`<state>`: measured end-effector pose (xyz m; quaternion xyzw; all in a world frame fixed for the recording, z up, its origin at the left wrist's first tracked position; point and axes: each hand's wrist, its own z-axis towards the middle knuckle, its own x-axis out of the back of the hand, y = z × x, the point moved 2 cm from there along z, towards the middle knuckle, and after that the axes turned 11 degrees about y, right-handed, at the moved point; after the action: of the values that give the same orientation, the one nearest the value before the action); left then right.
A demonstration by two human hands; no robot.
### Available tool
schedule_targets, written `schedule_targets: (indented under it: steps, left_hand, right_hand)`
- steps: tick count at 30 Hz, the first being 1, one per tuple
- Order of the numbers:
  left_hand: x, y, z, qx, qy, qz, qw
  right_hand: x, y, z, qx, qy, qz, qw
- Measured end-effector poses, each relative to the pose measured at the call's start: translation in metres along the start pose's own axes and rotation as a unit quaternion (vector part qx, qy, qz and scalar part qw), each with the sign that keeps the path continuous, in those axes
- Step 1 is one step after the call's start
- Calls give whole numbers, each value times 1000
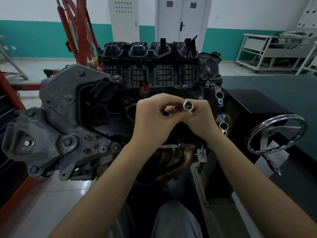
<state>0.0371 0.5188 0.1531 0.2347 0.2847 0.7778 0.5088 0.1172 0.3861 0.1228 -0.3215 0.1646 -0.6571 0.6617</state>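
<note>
- Pinching socket in curled fingers of right hand, open end facing camera.
- Pinching small metal part in curled left hand, just beside socket.
- Holding both above engine, near its middle; handwheel well apart at right.

I count one engine; four intake runners; one socket; two grips, my left grip and right grip; one handwheel; one red hoist; one white rack.
</note>
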Motion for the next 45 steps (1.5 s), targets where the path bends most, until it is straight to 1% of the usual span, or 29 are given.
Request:
schedule_targets:
  steps: [3, 5, 7, 9, 11, 13, 16, 19, 21, 23, 26, 28, 30, 32, 34, 36, 38, 40, 42, 45]
  left_hand:
    - [0, 0, -1, 1, -2, -26, 1000]
    - [0, -1, -1, 10, -17, -60, 998]
    - [1, -1, -1, 19, -42, -76, 996]
    - [0, -1, -1, 11, -42, -41, 998]
    - [0, 1, 0, 8, -11, -7, 1000]
    - [1, 1, 1, 9, 4, -3, 1000]
    - [1, 0, 2, 18, -24, -33, 999]
    - [1, 1, 1, 28, -59, -56, 996]
    - [0, 1, 0, 13, -47, -20, 999]
    - [0, 0, -1, 8, -20, 10, 1000]
    - [0, 1, -2, 4, -2, -7, 1000]
    - [2, 0, -2, 11, -7, -42, 999]
    - [3, 0, -1, 16, -25, -61, 998]
    - [2, 0, -1, 10, -33, -43, 998]
    - [1, 0, 0, 8, -12, -13, 1000]
    - [1, 0, 1, 10, 5, -13, 1000]
    - [1, 0, 2, 9, -8, -29, 1000]
    - [1, -1, 2, 13, -38, -53, 998]
    - [1, -1, 2, 23, -64, -73, 995]
    - [-2, -1, 2, 15, -70, -38, 997]
  right_hand:
    - [-1, -5, -1, 19, -17, 2, 1000]
    - [-3, -6, -2, 13, -36, -2, 999]
    - [-2, -2, -2, 4, -31, -6, 999]
    - [0, 2, -1, 2, -17, -9, 1000]
    - [0, 2, -1, 7, -7, -13, 1000]
    - [0, -1, -1, 14, -4, -7, 1000]
    - [-1, -6, -2, 29, -24, -5, 999]
    - [0, -1, -1, 9, -19, -2, 1000]
    - [0, 4, 0, -5, -10, -8, 1000]
    - [1, 6, 1, -7, -3, -9, 1000]
    - [0, 1, -1, 13, -12, -4, 1000]
    - [-2, -4, -1, 20, -30, -5, 999]
    - [-2, -5, -1, 10, -29, 1, 1000]
    - [0, -1, 0, 3, -13, -3, 1000]
    - [1, 3, 0, -3, -8, -7, 1000]
    - [2, 4, 0, -4, -5, -2, 1000]
    - [1, 1, -1, 12, -6, 0, 1000]
    - [-1, -1, -2, 28, -18, -4, 999]
    - [-2, 0, -2, 18, -21, -3, 1000]
    - [1, 6, -1, 9, 1, -14, 1000]
